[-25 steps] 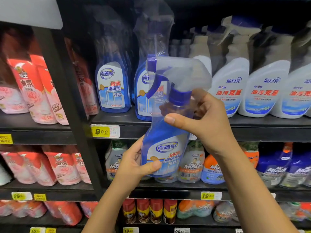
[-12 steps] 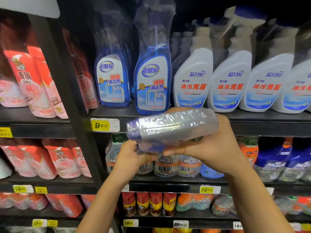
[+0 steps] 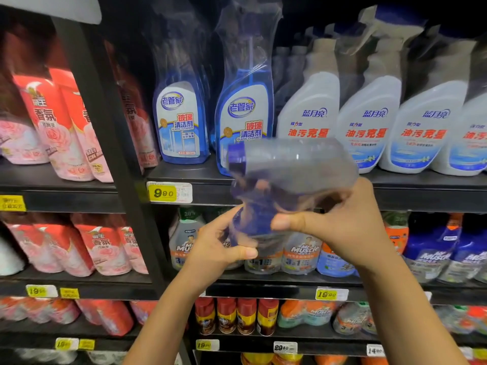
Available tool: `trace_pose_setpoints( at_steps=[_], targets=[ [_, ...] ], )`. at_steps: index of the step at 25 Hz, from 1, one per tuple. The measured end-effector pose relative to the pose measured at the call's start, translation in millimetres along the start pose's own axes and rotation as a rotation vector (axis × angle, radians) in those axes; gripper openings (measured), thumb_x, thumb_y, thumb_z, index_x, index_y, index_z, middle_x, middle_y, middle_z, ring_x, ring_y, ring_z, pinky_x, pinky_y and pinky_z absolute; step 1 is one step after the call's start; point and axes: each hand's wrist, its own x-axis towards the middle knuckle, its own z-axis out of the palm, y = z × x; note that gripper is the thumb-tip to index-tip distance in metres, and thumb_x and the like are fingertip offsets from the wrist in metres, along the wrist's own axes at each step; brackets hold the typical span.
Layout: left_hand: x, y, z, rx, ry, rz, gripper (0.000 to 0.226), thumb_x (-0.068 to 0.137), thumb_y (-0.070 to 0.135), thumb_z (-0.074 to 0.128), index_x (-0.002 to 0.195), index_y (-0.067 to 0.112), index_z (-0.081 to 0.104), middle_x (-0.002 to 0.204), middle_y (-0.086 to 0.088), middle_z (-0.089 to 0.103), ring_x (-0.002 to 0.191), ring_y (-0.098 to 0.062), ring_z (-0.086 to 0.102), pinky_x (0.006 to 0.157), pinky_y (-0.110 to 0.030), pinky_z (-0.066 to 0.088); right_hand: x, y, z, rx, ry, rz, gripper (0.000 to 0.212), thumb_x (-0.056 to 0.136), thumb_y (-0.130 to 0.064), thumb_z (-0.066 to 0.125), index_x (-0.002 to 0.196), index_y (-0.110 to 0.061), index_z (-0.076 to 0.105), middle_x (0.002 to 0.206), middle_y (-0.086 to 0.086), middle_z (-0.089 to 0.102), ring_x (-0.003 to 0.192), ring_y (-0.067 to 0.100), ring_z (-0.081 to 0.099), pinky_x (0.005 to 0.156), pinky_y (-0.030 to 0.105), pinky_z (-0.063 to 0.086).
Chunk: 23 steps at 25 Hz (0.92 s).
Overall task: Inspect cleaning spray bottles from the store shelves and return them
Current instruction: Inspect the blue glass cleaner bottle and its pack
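Note:
I hold a blue glass-cleaner spray bottle [image 3: 287, 167] wrapped in clear plastic in front of the shelves, its trigger head uppermost and blurred by motion. My right hand [image 3: 340, 227] grips the neck just under the head, thumb pointing left. My left hand [image 3: 221, 246] holds the lower body, most of which is hidden behind my fingers. Two matching blue bottles [image 3: 243, 119] stand on the shelf right behind it.
White spray bottles [image 3: 369, 122] fill the same shelf [image 3: 421, 185] to the right. Red and pink refill pouches [image 3: 60, 122] sit left of a black upright post [image 3: 110, 143]. Lower shelves carry more sprays and cans [image 3: 237, 316]. A yellow 9.90 price tag [image 3: 170, 192] marks the shelf edge.
The bottle stood upright a second ago, then lay nearly flat with its head toward me; now it tips back up. Both hands kept hold of it.

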Motion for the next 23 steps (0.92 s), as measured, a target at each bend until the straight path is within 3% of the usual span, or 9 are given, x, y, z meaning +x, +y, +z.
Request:
trace_pose_setpoints(
  at_steps=[2, 4, 7, 12, 16, 21, 23],
  targets=[
    [-1.7, 1.9, 2.2, -0.087, -0.053, -0.025, 0.064, 0.059, 0.016, 0.079, 0.119, 0.02, 0.059, 0.109, 0.011, 0.072, 0.103, -0.008, 0.067, 0.082, -0.019, 0.051, 7.3, 1.1, -0.4, -0.018, 0.091, 0.036, 0.039, 0.054, -0.014, 0.087, 0.073, -0.043, 0.07, 0.075, -0.025, 0.07, 0.075, -0.008, 0.066, 0.066, 0.006, 0.047],
    [-3.6, 4.9, 4.5, -0.163, -0.074, -0.053, 0.062, 0.061, 0.015, 0.079, 0.119, 0.027, 0.062, 0.117, 0.004, 0.07, 0.109, -0.017, 0.065, 0.083, -0.026, 0.054, 16.2, 3.5, -2.9, 0.062, 0.137, 0.099, 0.037, 0.057, -0.012, 0.085, 0.081, -0.037, 0.071, 0.083, -0.018, 0.074, 0.084, 0.0, 0.07, 0.07, 0.012, 0.051],
    [-6.8, 15.5, 9.3, -0.206, -0.104, -0.112, 0.055, 0.063, 0.019, 0.079, 0.114, 0.037, 0.067, 0.116, -0.001, 0.07, 0.109, -0.023, 0.065, 0.082, -0.031, 0.056, 29.7, 8.3, -7.8, 0.19, 0.183, 0.246, 0.036, 0.066, -0.012, 0.078, 0.099, -0.02, 0.068, 0.092, -0.002, 0.077, 0.091, 0.013, 0.072, 0.075, 0.021, 0.054],
    [-14.1, 40.3, 18.2, -0.329, -0.126, -0.136, 0.045, 0.068, 0.026, 0.082, 0.111, 0.03, 0.07, 0.113, -0.004, 0.072, 0.101, -0.023, 0.069, 0.074, -0.029, 0.057, 40.6, 9.0, -8.1, 0.23, 0.281, 0.367, 0.033, 0.067, -0.025, 0.079, 0.097, -0.011, 0.072, 0.085, 0.004, 0.077, 0.078, 0.015, 0.071, 0.07, 0.023, 0.055],
    [-15.6, 61.3, 27.7, -0.469, -0.093, -0.173, 0.034, 0.077, 0.017, 0.071, 0.11, 0.021, 0.071, 0.112, -0.011, 0.071, 0.099, -0.029, 0.07, 0.072, -0.031, 0.058, 28.7, 9.4, -20.6, 0.197, 0.209, 0.448, 0.022, 0.074, -0.031, 0.066, 0.086, -0.015, 0.073, 0.067, -0.008, 0.072, 0.058, -0.001, 0.065, 0.052, 0.011, 0.048],
    [-13.8, 88.9, 28.4, -0.534, -0.019, -0.203, 0.036, 0.08, 0.018, 0.063, 0.115, 0.009, 0.067, 0.111, -0.017, 0.071, 0.095, -0.03, 0.071, 0.067, -0.033, 0.058, -8.9, 8.6, -27.1, 0.141, 0.072, 0.55, 0.03, 0.069, -0.039, 0.077, 0.092, -0.02, 0.077, 0.09, 0.001, 0.076, 0.081, 0.009, 0.071, 0.063, 0.017, 0.052],
    [-12.0, 98.0, 29.1, -0.52, 0.012, -0.218, 0.038, 0.081, 0.019, 0.062, 0.116, 0.006, 0.066, 0.11, -0.016, 0.071, 0.094, -0.029, 0.071, 0.065, -0.032, 0.059, -19.4, 4.5, -22.8, 0.156, 0.063, 0.556, 0.03, 0.071, -0.04, 0.073, 0.094, -0.021, 0.078, 0.094, 0.003, 0.077, 0.084, 0.011, 0.072, 0.064, 0.019, 0.053]
  ],
)
